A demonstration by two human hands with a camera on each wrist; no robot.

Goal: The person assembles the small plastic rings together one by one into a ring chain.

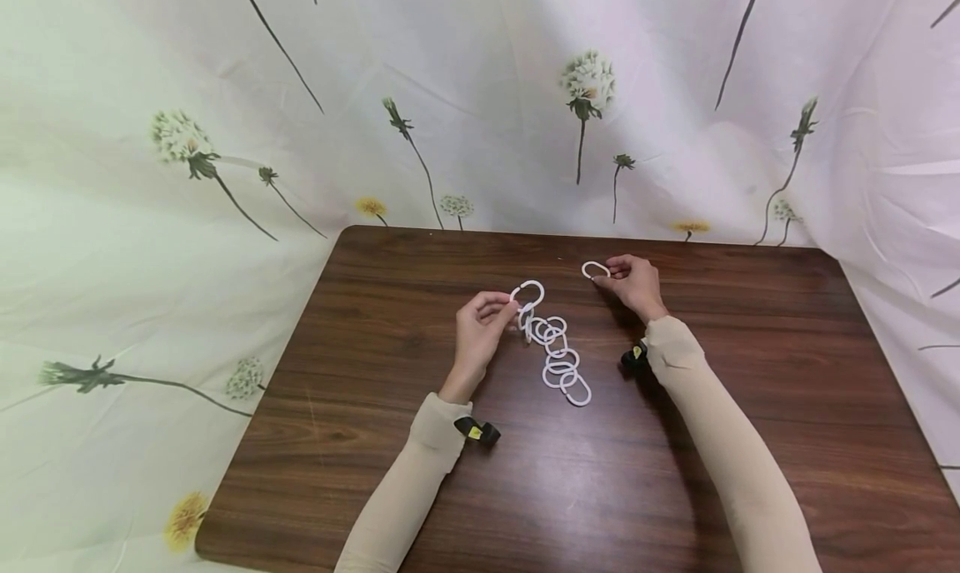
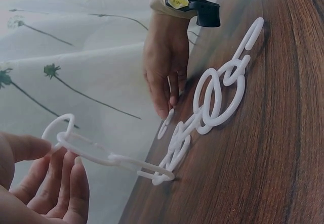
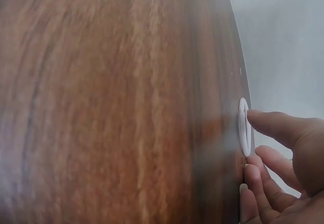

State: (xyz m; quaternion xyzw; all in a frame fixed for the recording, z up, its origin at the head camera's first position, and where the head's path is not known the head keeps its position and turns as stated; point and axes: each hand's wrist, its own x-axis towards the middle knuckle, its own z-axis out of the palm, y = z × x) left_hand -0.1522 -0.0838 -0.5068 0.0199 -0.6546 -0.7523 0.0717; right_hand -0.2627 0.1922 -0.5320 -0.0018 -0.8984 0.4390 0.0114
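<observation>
My left hand point(image 1: 478, 331) pinches the raised end link point(image 1: 533, 283) of a chain of white plastic C-shaped links point(image 1: 555, 336). From those fingers the chain runs down to the tabletop, its several other links lying overlapped toward the front. In the left wrist view, the chain's near part hangs off the wood while the far links point(image 2: 218, 102) rest on it. Farther back and to the right, my right hand point(image 1: 636, 286) holds a single loose white link point(image 1: 596, 263) between thumb and fingers, close to the table's far edge. The right wrist view shows the thumb against this link point(image 3: 244, 133).
The dark wood-grain table point(image 1: 360, 373) has rounded corners. Behind and to the left of it hangs a pale cloth point(image 1: 480, 123) printed with dandelions. A black device with a yellow label point(image 1: 477, 431) is strapped at the left wrist, and a similar black device point(image 1: 633, 358) at the right.
</observation>
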